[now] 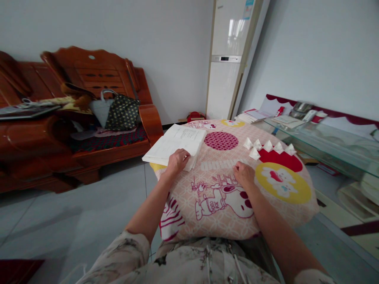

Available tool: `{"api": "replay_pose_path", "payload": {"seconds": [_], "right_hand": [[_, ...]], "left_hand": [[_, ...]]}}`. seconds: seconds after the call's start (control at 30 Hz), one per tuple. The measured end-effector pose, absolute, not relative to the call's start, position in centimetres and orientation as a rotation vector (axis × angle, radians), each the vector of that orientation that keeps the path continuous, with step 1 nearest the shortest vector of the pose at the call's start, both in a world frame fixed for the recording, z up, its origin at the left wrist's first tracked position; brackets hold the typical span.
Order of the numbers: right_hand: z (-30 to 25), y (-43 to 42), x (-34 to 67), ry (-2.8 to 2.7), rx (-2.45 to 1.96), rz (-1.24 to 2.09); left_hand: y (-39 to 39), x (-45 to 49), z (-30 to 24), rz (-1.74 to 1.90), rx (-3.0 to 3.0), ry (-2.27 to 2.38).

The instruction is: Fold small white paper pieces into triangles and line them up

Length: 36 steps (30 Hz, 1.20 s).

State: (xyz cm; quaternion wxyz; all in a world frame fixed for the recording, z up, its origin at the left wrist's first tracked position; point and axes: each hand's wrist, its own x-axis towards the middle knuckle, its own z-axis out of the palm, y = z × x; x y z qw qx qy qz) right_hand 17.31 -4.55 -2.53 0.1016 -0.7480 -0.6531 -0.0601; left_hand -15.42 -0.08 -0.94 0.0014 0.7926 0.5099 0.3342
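A thick stack of white paper sheets (174,142), with faint print on the top sheet, lies on the left part of the patterned tablecloth (207,228). My left hand (178,161) rests on the stack's near right corner. Its fingers are curled in at the paper's edge, and what they pinch is hidden. Over the cloth to the right, my right hand (244,172) is closed, its fingertips turned out of sight. Between the hands is a pale striped strip (219,164); whether it is paper or cloth print, I cannot tell. Several small folded white paper pieces (268,146) stand beyond my right hand.
A glass shelf (322,138) with papers and small items adjoins the table's right side. A tall white cabinet-like unit (226,59) stands in the corner. On the left, a wooden sofa (97,75) holds a dark patterned bag (122,112).
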Motion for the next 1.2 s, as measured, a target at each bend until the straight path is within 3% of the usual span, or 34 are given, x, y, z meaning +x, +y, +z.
{"api": "replay_pose_path", "payload": {"seconds": [0.43,0.77,1.2], "right_hand": [[-2.4,-4.4,17.4,-1.931,-2.22,-0.149],[-2.5,-4.7,17.3,-1.933,-2.208,-0.17],[-2.7,-4.6,17.4,-1.932,-2.2,-0.183]], "left_hand": [[-0.6,-15.1,-0.5,0.795,2.373,1.707],[0.4,-13.1,2.0,0.303,2.503,1.934],[1.2,-14.3,2.5,0.355,2.531,1.747]]}}
